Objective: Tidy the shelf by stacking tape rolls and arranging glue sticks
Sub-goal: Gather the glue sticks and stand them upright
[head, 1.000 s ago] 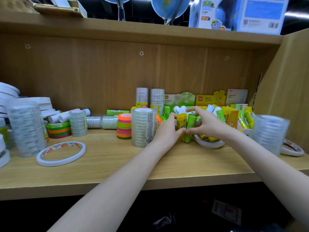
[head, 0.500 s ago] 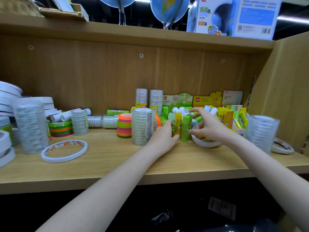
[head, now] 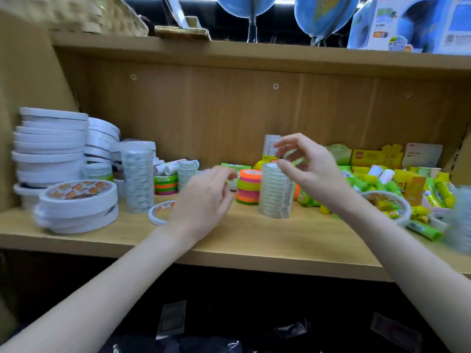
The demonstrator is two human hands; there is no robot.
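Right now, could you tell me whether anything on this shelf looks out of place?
Yes: the glue sticks lie toppled in a loose heap on the right, some inside a white tape ring, not upright in rows.

No text legible. Printed markings, too blurred to read, appear on: blue-and-white globe carton (head: 413,24) on upper shelf; yellow cardboard display box (head: 374,157); flat white tape roll with orange-red label (head: 76,193).
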